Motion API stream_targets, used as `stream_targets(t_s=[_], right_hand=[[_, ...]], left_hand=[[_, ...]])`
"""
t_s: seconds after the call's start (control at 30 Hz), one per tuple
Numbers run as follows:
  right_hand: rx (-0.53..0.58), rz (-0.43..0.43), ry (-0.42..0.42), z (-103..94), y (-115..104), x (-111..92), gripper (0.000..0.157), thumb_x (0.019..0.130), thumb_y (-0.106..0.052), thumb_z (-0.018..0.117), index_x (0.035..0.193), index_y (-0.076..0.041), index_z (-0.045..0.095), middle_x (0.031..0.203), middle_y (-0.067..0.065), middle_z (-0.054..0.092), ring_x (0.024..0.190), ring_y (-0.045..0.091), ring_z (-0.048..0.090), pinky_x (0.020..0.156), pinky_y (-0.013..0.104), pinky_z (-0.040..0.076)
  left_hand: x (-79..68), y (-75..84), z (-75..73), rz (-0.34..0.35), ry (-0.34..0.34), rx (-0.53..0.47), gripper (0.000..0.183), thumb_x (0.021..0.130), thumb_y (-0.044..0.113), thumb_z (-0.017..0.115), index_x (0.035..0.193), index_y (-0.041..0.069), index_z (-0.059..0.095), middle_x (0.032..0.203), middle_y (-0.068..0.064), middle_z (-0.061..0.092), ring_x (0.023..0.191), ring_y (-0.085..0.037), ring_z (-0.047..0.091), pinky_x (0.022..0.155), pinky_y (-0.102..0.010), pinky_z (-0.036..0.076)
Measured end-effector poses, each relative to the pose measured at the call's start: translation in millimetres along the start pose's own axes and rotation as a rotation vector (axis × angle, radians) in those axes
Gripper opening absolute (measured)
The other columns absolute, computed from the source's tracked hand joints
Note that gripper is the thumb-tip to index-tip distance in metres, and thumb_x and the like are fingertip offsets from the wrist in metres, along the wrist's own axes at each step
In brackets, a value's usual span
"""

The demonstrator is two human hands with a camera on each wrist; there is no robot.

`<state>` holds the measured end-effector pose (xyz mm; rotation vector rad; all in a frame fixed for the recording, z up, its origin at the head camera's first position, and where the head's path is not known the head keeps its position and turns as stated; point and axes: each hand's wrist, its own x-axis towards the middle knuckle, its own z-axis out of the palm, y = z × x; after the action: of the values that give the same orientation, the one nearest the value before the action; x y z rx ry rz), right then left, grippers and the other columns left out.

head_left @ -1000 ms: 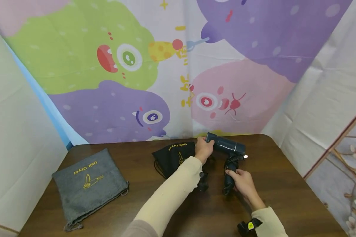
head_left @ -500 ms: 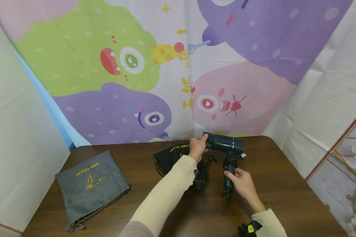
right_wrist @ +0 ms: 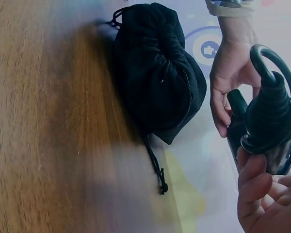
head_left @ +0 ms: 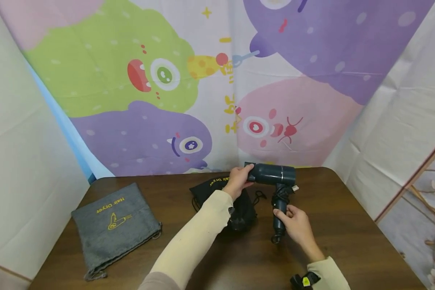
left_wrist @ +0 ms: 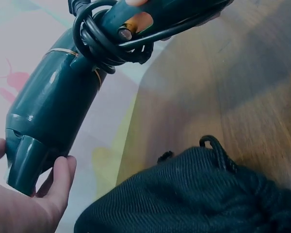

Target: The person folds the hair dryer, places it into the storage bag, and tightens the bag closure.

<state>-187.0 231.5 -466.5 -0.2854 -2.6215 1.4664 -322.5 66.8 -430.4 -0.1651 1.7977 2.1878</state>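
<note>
A dark teal hair dryer (head_left: pixel 270 173) is held off the table, its barrel nearly level and its handle pointing down. My left hand (head_left: pixel 237 181) grips the nozzle end; in the left wrist view its thumb and fingers stand on either side of the nozzle (left_wrist: pixel 26 165). Lower down, my right hand (head_left: pixel 296 222) pinches the handle between thumb and fingers. The black power cord (left_wrist: pixel 104 41) is wound round the top of the handle, and a white-tipped plug (head_left: pixel 295 188) sticks out beside it. Behind my left forearm a black drawstring pouch (right_wrist: pixel 155 73), bulging and cinched, is partly hidden.
A flat grey drawstring bag (head_left: pixel 117 227) marked "Hair Dryer" lies at the left of the brown wooden table (head_left: pixel 235 266). A printed cartoon cloth (head_left: pixel 217 153) hangs along the table's far edge. Pale cloth walls stand at both sides.
My left hand and the dryer's nozzle end have shifted left, and the barrel has tilted closer to level. My right hand has hardly moved. The head view has turned slightly left.
</note>
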Motion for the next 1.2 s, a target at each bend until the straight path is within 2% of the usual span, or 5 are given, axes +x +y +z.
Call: stream_targets(t_s=[0.2, 0.4, 0.73, 0.93, 1.2], right_hand=[[-0.024, -0.025, -0.011, 1.7, -3, -3, 0.028, 0.091, -0.026, 0.065, 0.093, 0.002, 0.061, 0.062, -0.004, 0.045, 0.057, 0.009, 0.044, 0.051, 0.022, 0.034], [-0.022, -0.035, -0.025, 0.8, -7, -5, 0.028, 0.091, -0.026, 0.065, 0.092, 0.002, 0.061, 0.063, -0.004, 0.045, 0.058, 0.009, 0.044, 0.052, 0.022, 0.034], [0.017, -0.031, -0.056, 4.8, -11, -7, 0.026, 0.091, -0.022, 0.065, 0.096, 0.003, 0.063, 0.071, 0.004, 0.060, 0.062, 0.011, 0.053, 0.054, 0.023, 0.043], [0.037, -0.046, -0.069, 7.7, -16, -9, 0.024, 0.091, -0.019, 0.064, 0.098, 0.004, 0.064, 0.080, 0.011, 0.070, 0.065, 0.012, 0.057, 0.057, 0.023, 0.047], [0.110, -0.042, -0.100, 9.5, -21, -11, 0.023, 0.092, -0.013, 0.060, 0.105, 0.006, 0.063, 0.085, 0.016, 0.072, 0.069, 0.014, 0.064, 0.061, 0.024, 0.052]], left_hand=[[-1.0, -1.4, -4.7, -0.023, -0.020, -0.067, 0.052, 0.092, 0.032, 0.064, 0.129, -0.003, 0.052, 0.120, -0.018, 0.057, 0.100, -0.023, 0.063, 0.094, -0.043, 0.053], [-5.9, 3.2, -8.0, -0.013, -0.018, -0.088, 0.053, 0.090, 0.032, 0.066, 0.128, 0.000, 0.049, 0.117, -0.016, 0.056, 0.097, -0.022, 0.061, 0.091, -0.044, 0.055], [-16.6, 4.3, -21.0, -0.001, -0.051, -0.148, 0.051, 0.093, 0.031, 0.063, 0.133, 0.002, 0.051, 0.124, -0.015, 0.055, 0.102, -0.022, 0.058, 0.103, -0.049, 0.046], [-23.7, 5.0, -30.0, 0.009, -0.027, -0.149, 0.050, 0.093, 0.032, 0.063, 0.132, 0.002, 0.052, 0.122, -0.015, 0.055, 0.101, -0.021, 0.060, 0.099, -0.045, 0.050], [-33.5, 3.4, -40.3, 0.042, -0.007, -0.165, 0.050, 0.094, 0.032, 0.063, 0.131, 0.002, 0.052, 0.120, -0.013, 0.059, 0.096, -0.017, 0.064, 0.092, -0.038, 0.054]])
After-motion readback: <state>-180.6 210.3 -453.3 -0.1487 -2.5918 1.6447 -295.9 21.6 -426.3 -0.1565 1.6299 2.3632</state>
